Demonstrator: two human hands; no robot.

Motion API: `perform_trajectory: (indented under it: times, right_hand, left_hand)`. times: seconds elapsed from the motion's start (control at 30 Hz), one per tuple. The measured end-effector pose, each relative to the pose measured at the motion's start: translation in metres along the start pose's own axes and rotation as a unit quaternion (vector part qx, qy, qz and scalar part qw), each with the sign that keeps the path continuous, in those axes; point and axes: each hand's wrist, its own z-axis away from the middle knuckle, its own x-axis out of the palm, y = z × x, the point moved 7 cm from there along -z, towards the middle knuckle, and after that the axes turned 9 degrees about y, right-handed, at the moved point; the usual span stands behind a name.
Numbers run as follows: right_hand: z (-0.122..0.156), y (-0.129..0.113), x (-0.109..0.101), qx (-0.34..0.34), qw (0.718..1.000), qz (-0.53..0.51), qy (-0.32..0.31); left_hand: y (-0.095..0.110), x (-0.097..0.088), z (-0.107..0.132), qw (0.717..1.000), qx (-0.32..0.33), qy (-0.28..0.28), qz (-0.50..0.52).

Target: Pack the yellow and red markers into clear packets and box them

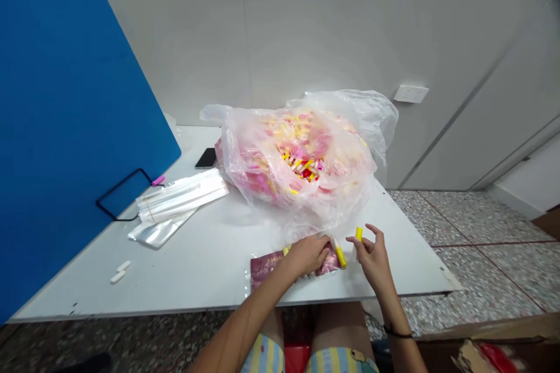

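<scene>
My left hand [310, 253], fingers curled, is on a clear plastic packet with maroon printed contents [265, 268] near the table's front edge; what its fingertips grip is hidden. Just right of those fingers, a small white tube with a yellow end [340, 256] lies slanted at the packet's edge. My right hand [371, 253] pinches a small yellow-ended tube [359, 233] between thumb and fingers, its other fingers loosely bent. Behind both hands stands a large translucent plastic bag [262, 163], its mouth showing many small tubes [306, 169] in yellow, white, pink and red.
Left on the white table [175, 280] are flat clear sleeves [181, 195], a black phone [206, 158], a pink tube [158, 180], small white pieces [120, 272] and a black wire frame [118, 218] by the blue panel [79, 99]. A cardboard box [525, 329] is below right.
</scene>
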Motion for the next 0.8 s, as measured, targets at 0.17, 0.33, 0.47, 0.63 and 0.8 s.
perform_trajectory:
  times: [0.17,0.33,0.47,0.63,0.8]
  right_hand:
    - [0.000,-0.004,0.010,0.026,0.994,-0.106,-0.016]
    - [0.004,-0.001,0.020,0.054,0.990,-0.127,-0.012]
    - [0.017,0.012,0.034,0.061,0.993,-0.089,-0.051]
    - [0.017,0.024,0.027,0.026,1.000,-0.010,-0.008]
    - [0.008,0.025,0.023,0.034,0.999,-0.028,-0.017]
  left_hand:
    - [-0.008,0.002,-0.013,0.997,0.021,-0.040,0.062]
    - [-0.005,0.005,-0.019,0.988,0.062,-0.059,0.125]
    - [-0.011,0.011,-0.027,0.986,0.057,-0.078,0.137]
    - [-0.016,0.014,-0.037,0.987,0.043,-0.089,0.126]
    - [-0.012,0.016,-0.036,0.985,0.054,-0.089,0.141]
